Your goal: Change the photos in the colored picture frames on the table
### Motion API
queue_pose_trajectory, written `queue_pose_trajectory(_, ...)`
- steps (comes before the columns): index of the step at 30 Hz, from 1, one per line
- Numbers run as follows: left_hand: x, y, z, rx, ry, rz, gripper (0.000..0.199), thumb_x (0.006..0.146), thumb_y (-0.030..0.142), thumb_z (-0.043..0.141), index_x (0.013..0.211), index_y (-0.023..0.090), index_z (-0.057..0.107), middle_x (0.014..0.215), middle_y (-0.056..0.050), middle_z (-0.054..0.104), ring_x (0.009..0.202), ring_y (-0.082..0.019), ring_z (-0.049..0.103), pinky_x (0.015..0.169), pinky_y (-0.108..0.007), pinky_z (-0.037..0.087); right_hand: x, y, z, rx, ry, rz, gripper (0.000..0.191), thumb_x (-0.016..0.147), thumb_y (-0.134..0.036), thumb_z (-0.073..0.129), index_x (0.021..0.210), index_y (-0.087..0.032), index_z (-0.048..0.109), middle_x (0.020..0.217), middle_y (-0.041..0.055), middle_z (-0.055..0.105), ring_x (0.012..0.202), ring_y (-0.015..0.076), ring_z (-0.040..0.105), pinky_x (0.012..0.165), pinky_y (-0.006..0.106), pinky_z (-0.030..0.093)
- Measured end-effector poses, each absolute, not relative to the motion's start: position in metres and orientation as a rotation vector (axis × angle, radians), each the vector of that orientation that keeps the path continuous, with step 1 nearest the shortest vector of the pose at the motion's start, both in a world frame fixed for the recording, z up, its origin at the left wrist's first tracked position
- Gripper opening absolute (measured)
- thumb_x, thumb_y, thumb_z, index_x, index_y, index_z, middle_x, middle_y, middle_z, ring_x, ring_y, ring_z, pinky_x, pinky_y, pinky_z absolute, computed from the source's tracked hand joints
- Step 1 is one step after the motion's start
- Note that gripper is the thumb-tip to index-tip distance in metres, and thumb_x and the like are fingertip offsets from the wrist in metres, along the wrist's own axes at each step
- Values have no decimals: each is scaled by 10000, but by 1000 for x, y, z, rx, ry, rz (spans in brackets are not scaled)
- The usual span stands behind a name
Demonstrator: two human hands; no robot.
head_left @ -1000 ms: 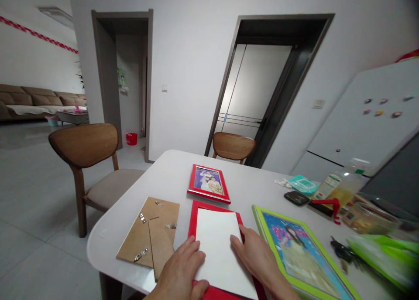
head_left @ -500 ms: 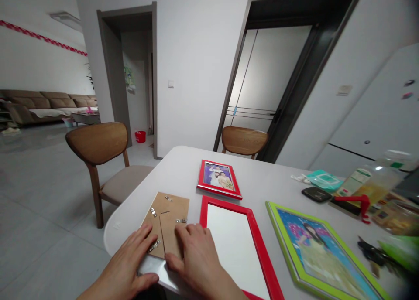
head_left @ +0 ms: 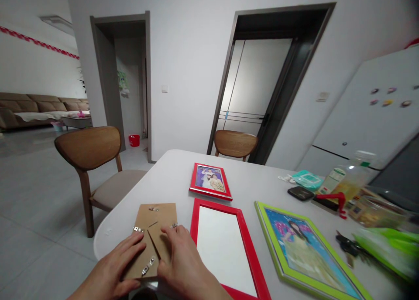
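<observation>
A brown backing board [head_left: 157, 217] with metal clips and a cut flap lies at the table's near left edge. My left hand [head_left: 114, 265] rests on its left side, fingers spread, thumb at the near edge. On the board's right side is my right hand [head_left: 183, 256], its fingers bent near a clip and its thumb by the flap's slit; whether it grips the flap is hard to tell. Just right of it lies a red frame [head_left: 247, 239] around a white sheet [head_left: 222, 243]. Beyond that sits a smaller red frame with a photo [head_left: 211, 181].
A green frame with a photo [head_left: 301, 247] lies to the right. Farther right are a black wallet-like item [head_left: 300, 193], a teal packet [head_left: 307, 180], a bottle [head_left: 347, 178], a red hook-shaped item [head_left: 341, 202], black scissors-like tools [head_left: 347, 246] and a green bag [head_left: 389, 250]. Wooden chairs [head_left: 90, 149] stand around.
The view has shifted, moving most things left. The board has turned slightly and come nearer, both hands moving with it. The slit beside the flap looks wider.
</observation>
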State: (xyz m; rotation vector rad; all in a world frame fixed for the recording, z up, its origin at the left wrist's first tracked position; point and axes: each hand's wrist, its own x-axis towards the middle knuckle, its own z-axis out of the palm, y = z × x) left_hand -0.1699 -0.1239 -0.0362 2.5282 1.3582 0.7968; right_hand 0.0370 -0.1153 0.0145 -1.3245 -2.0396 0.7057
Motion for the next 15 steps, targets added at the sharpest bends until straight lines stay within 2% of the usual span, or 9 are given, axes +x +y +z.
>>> queue_pose_trajectory(3, -142, -130, -18, 2525, 1240, 931, 506, 720, 338, 605, 1186, 284, 417, 1275, -57, 382, 1166, -253, 336, 944, -389, 325, 67, -124, 28, -1287, -1994, 726, 437, 561, -121, 483, 990, -186, 531, 975, 57, 495, 927, 173, 474, 841, 290, 376)
queue_pose_trajectory(6, -98, -131, 0, 2538, 1040, 939, 470, 746, 350, 575, 1173, 209, 440, 1271, -100, 380, 1186, -245, 301, 966, -372, 297, 111, -130, 32, -1335, -1994, 702, 387, 563, -112, 464, 928, -200, 558, 972, 53, 515, 928, 179, 489, 849, 313, 379)
queue_pose_trajectory(9, -54, -126, 11, 2473, 949, 833, 478, 708, 348, 616, 1126, 161, 481, 1243, -138, 409, 1169, -248, 334, 967, -373, 292, 152, -131, 23, -1454, -1960, 640, 345, 571, -149, 485, 893, -211, 592, 972, 61, 540, 935, 200, 504, 857, 338, 382)
queue_pose_trajectory(15, -2, -117, 16, 2363, 764, 855, 343, 669, 215, 616, 995, 125, 558, 1167, -144, 486, 1110, -244, 410, 960, -365, 296, 199, -140, 10, -1641, -1848, 488, 319, 580, -258, 530, 877, -219, 638, 975, 78, 582, 945, 227, 528, 853, 332, 403)
